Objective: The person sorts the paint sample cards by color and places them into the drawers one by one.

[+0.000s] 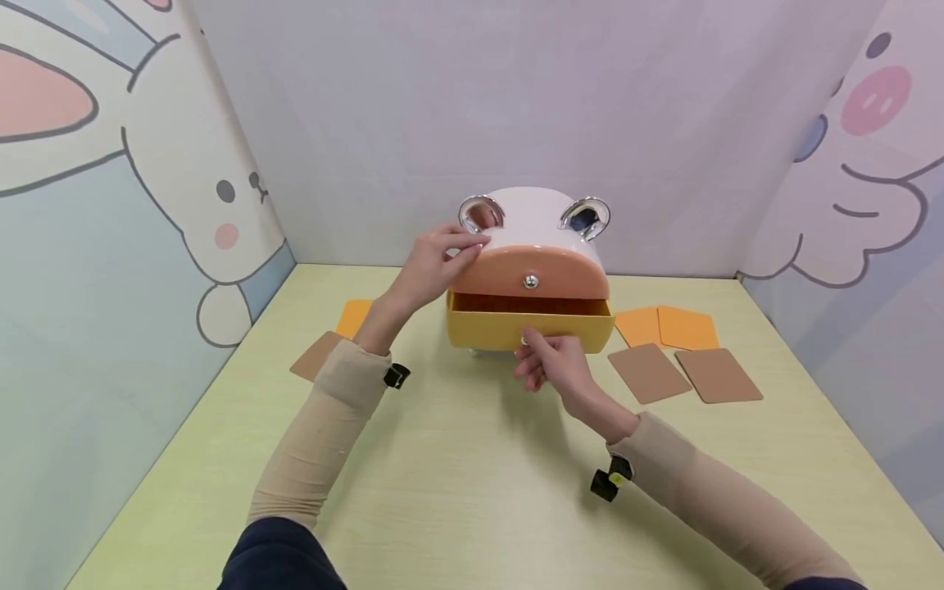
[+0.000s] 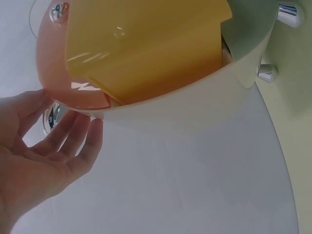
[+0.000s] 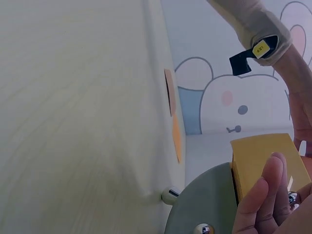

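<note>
A small rounded drawer box point(image 1: 533, 215) with a white shell, silver ear shapes and a peach upper drawer point(image 1: 490, 274) stands near the back wall. Its yellow lower drawer point(image 1: 487, 329) is pulled partway out; the upper one is closed. My left hand point(image 1: 431, 266) holds the box's upper left edge below the ear, thumb at the peach front and bent fingers along the shell in the left wrist view point(image 2: 48, 151). My right hand point(image 1: 564, 369) pinches the yellow drawer's knob, which shows partly between fingers and thumb in the right wrist view point(image 3: 292, 197).
Right of the box lie two orange cards point(image 1: 687, 328) and two brown cards point(image 1: 719, 376). At the left, an orange card point(image 1: 353, 316) and a brown card point(image 1: 315, 356) lie partly behind my left arm. Printed walls enclose the pale table point(image 1: 457, 492).
</note>
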`<state>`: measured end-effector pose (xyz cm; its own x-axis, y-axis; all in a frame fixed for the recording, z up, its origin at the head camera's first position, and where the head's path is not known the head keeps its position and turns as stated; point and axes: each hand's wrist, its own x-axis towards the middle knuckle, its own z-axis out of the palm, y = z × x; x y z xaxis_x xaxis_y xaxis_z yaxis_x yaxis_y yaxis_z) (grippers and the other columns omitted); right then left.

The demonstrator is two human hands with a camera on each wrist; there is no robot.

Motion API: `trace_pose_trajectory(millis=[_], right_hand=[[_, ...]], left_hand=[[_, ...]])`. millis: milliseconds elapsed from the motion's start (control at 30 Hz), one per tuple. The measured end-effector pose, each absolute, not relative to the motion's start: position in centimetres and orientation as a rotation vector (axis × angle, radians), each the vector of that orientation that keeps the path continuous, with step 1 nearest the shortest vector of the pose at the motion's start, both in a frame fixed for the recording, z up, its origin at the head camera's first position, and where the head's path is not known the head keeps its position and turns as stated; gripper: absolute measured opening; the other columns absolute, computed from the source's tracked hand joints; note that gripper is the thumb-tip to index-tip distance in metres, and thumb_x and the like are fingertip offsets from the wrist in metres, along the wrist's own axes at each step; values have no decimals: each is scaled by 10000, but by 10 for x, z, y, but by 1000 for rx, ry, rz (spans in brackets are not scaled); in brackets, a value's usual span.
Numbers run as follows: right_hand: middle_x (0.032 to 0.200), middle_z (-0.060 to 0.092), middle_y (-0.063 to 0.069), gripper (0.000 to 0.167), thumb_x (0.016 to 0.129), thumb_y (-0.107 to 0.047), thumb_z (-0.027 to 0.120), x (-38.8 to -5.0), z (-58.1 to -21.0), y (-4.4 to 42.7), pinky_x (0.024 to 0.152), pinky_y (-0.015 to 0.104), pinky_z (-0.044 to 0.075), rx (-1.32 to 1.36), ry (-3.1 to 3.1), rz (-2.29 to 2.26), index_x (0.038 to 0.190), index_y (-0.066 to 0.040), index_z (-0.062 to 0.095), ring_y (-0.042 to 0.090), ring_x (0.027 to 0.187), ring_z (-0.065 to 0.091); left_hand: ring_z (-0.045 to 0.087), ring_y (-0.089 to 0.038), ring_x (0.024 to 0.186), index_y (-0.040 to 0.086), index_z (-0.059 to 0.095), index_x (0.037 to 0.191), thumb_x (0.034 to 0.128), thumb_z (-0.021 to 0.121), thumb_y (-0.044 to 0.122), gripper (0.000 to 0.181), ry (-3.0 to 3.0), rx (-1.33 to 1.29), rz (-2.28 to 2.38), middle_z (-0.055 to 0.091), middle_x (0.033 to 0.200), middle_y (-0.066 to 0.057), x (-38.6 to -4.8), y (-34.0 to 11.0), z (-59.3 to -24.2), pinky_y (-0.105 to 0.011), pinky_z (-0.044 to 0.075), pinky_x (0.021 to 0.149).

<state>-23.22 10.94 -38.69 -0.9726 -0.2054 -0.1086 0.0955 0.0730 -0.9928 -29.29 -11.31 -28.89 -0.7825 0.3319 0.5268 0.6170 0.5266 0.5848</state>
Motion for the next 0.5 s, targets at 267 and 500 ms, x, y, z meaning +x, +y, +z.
trace_pose_trajectory(millis=[267, 500], right_hand=[[545, 647, 22, 423, 977, -344, 552, -216, -385, 114, 456, 256, 507, -153, 2109, -1970, 853, 54, 626, 124, 421, 565], [531, 640, 23, 446, 976, -328, 559, -202, -384, 115, 449, 249, 486, -187, 2087, -1968, 876, 103, 617, 125, 419, 559]], left_hand=[[556, -211, 912, 95, 706, 1176, 954, 605, 161, 252, -2423, -779, -1131, 629, 1025, -95, -292, -113, -289, -339, 558, 790], [552, -209, 925, 90, 700, 1185, 955, 602, 156, 258, -2433, -772, -1131, 622, 1027, -95, -292, -113, -288, -346, 563, 809]])
